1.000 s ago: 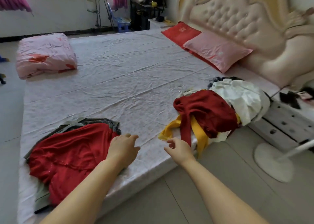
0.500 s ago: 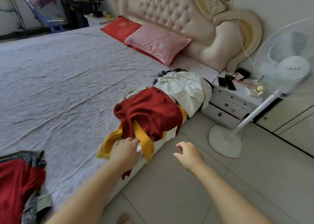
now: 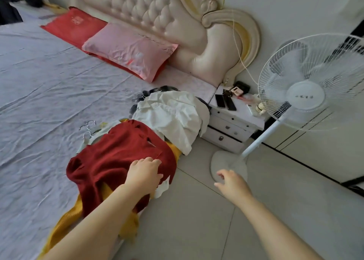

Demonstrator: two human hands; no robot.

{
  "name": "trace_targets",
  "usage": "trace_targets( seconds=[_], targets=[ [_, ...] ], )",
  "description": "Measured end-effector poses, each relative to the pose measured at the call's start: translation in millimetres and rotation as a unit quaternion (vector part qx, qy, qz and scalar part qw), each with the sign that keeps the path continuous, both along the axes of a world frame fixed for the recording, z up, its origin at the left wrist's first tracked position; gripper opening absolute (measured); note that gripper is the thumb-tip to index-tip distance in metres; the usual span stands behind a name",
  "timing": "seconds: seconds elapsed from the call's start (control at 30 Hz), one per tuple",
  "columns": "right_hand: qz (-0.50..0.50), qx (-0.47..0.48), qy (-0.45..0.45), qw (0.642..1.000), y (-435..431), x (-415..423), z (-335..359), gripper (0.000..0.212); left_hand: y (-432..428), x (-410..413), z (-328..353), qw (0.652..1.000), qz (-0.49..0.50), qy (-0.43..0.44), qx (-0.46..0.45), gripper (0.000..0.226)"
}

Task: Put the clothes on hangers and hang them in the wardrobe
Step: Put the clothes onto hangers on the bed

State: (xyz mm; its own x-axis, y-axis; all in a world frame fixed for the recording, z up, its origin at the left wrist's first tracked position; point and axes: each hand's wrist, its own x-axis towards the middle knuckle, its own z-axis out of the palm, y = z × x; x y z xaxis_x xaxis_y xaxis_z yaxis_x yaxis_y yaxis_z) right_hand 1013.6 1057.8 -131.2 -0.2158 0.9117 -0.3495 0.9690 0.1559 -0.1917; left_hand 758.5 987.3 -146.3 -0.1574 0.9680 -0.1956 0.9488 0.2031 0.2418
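Red knit fabric fills the near part of my view: a dark red knitted sweater (image 3: 118, 161) lies on top of the pile at the edge of the bed (image 3: 39, 102), draped over a mustard-yellow knitted garment (image 3: 65, 226) whose ends hang over the mattress side. Behind it sits a crumpled white cotton shirt (image 3: 171, 119), and just beside the sweater's far edge a few thin metal wire hangers (image 3: 87, 130) lie on the pale sheet.

My left hand (image 3: 144, 174) rests on the sweater near its lower hem, fingers (image 3: 151, 162) curled down into the knit — touching it, though I cannot tell whether they have pinched the fabric. My right hand (image 3: 232, 182) hangs over the tiled floor, apart from everything, fingers loosely spread and holding nothing.

I judge the sweater soft, limp and fairly light, with no stiffness at all — it will sag and stretch wherever I lift it, and the loose knit could snag on a hanger hook. Better to take it at the shoulders or neckline than at the hem, so it hangs straight for the hanger. The yellow piece beneath may drag along with it.
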Motion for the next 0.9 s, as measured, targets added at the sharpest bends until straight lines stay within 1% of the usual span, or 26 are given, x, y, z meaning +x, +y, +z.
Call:
trace_targets(
  seconds=[0.13, 0.27, 0.4, 0.6, 0.77, 0.9],
  targets=[
    [-0.004, -0.006, -0.008, 1.0, 56.8, 4.2, -1.7, 0.041, 58.4, 1.5, -4.8, 1.0, -0.01, -0.005, -0.01, 0.048],
    [0.017, -0.014, -0.007, 1.0, 127.9, 6.2, -13.6, 0.042, 120.9, 4.0, -15.5, 1.0, 0.007, -0.007, -0.015, 0.048],
    [0.064, -0.024, -0.009, 0.998, 210.1, 5.9, -29.0, 0.042, 183.0, 11.0, -23.0, 0.998, 0.054, -0.003, -0.026, 0.044],
    [0.121, -0.059, -0.003, 0.991, 320.9, -2.7, -36.2, 0.043, 250.6, 25.2, -16.9, 0.99, 0.132, -0.015, -0.037, 0.046],
    [0.158, -0.071, 0.014, 0.985, 384.9, -28.9, -41.6, 0.044, 285.2, 13.2, -16.6, 0.98, 0.189, -0.038, -0.048, 0.047],
    [0.183, -0.075, 0.007, 0.98, 429.3, -53.4, -49.7, 0.043, 322.6, -5.0, -27.2, 0.975, 0.209, -0.054, -0.058, 0.047]
  ],
)
